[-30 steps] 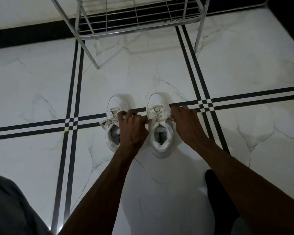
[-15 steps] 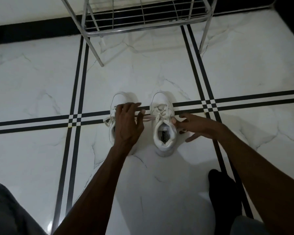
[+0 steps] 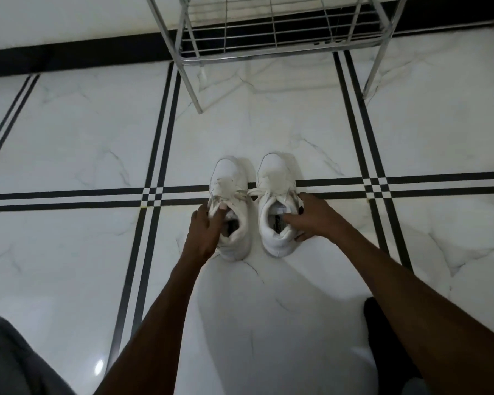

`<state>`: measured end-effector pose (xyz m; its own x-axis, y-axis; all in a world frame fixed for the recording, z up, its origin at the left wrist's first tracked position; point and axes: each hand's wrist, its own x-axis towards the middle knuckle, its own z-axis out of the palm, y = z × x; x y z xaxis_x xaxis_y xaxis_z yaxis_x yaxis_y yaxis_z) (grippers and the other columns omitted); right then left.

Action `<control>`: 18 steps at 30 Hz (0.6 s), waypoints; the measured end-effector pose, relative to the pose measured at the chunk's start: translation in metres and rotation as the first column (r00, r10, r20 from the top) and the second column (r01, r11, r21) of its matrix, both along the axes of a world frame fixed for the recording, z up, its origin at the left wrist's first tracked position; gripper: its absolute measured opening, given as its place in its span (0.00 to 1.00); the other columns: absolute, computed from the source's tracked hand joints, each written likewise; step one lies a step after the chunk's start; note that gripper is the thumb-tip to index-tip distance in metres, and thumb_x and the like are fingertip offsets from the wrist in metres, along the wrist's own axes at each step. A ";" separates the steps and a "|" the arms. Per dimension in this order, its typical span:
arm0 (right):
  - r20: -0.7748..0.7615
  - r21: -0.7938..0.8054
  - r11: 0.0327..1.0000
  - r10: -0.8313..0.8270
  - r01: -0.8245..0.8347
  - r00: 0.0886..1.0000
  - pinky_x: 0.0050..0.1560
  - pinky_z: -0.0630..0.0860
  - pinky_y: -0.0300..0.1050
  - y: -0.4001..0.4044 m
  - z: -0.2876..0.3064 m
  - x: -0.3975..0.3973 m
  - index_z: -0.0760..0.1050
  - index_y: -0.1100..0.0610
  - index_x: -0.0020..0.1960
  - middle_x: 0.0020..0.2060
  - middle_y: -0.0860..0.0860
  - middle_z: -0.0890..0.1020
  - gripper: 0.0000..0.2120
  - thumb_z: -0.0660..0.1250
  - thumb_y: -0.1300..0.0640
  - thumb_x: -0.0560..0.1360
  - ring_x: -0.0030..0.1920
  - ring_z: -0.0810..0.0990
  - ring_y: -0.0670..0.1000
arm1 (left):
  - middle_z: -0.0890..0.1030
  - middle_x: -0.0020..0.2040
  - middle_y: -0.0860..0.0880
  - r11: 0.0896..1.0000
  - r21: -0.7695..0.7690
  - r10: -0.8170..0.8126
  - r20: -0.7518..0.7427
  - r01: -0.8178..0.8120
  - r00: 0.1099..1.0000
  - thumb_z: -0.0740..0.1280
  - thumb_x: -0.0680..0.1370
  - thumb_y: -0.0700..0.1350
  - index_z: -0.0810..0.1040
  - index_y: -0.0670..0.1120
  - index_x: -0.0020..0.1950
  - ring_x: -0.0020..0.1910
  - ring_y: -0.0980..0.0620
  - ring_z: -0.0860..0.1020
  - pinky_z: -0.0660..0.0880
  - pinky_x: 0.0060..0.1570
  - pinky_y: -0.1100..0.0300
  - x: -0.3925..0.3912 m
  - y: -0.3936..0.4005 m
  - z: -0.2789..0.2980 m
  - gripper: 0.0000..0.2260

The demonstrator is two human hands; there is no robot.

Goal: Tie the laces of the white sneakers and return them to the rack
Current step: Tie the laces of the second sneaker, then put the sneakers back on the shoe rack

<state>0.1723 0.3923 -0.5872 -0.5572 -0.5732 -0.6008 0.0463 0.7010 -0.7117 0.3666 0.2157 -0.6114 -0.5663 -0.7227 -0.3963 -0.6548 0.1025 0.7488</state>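
Observation:
Two white sneakers stand side by side on the floor, toes pointing away from me. My left hand (image 3: 205,229) grips the collar of the left sneaker (image 3: 228,178), fingers reaching into its opening. My right hand (image 3: 311,216) holds the right sneaker (image 3: 274,173) at its collar, thumb inside and fingers on the outer side. The laces lie bunched over both tongues. The metal shoe rack (image 3: 277,32) stands beyond the sneakers at the top of the view, its bottom wire shelf bare.
The floor is white marble with black stripe lines (image 3: 157,138). A black skirting runs along the wall behind the rack. My dark-clad knee (image 3: 9,352) shows at bottom left and a dark foot (image 3: 382,332) at bottom right.
Both hands let go of the right sneaker's laces and moved back to the collars, one hand on each sneaker. The view shifted closer to the rack.

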 end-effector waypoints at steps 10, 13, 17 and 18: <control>-0.196 -0.026 0.999 -0.046 0.042 0.980 0.45 0.85 0.59 0.000 -0.007 -0.001 0.78 0.58 0.49 0.42 0.56 0.85 0.13 0.73 0.53 0.68 0.44 0.85 0.56 | 0.79 0.63 0.45 0.992 0.125 0.001 -0.055 0.006 0.998 0.71 0.70 0.50 0.74 0.46 0.69 0.50 0.44 0.85 0.86 0.39 0.44 -0.017 0.011 0.024 0.28; -0.247 -0.022 0.998 -0.062 0.058 0.967 0.44 0.84 0.54 0.001 -0.007 0.001 0.78 0.58 0.47 0.39 0.55 0.85 0.11 0.72 0.52 0.70 0.43 0.85 0.56 | 0.80 0.62 0.46 0.994 0.108 0.021 -0.088 -0.011 0.996 0.71 0.73 0.50 0.74 0.47 0.73 0.49 0.44 0.85 0.86 0.41 0.43 -0.021 0.017 0.026 0.28; -0.264 -0.046 0.996 -0.090 0.081 0.960 0.45 0.84 0.53 0.005 -0.013 -0.004 0.79 0.56 0.48 0.39 0.53 0.85 0.12 0.73 0.50 0.70 0.42 0.85 0.54 | 0.81 0.61 0.49 0.999 0.045 0.007 -0.122 -0.002 0.993 0.69 0.75 0.52 0.75 0.51 0.73 0.51 0.43 0.84 0.84 0.42 0.47 -0.028 0.018 0.019 0.25; -0.269 -0.061 0.994 -0.102 0.089 0.958 0.44 0.84 0.53 0.006 -0.015 -0.007 0.80 0.56 0.49 0.39 0.52 0.85 0.12 0.74 0.50 0.70 0.42 0.85 0.54 | 0.81 0.62 0.49 0.999 0.035 0.003 -0.123 0.001 0.992 0.68 0.74 0.53 0.74 0.51 0.74 0.54 0.44 0.83 0.84 0.45 0.48 -0.031 0.017 0.016 0.27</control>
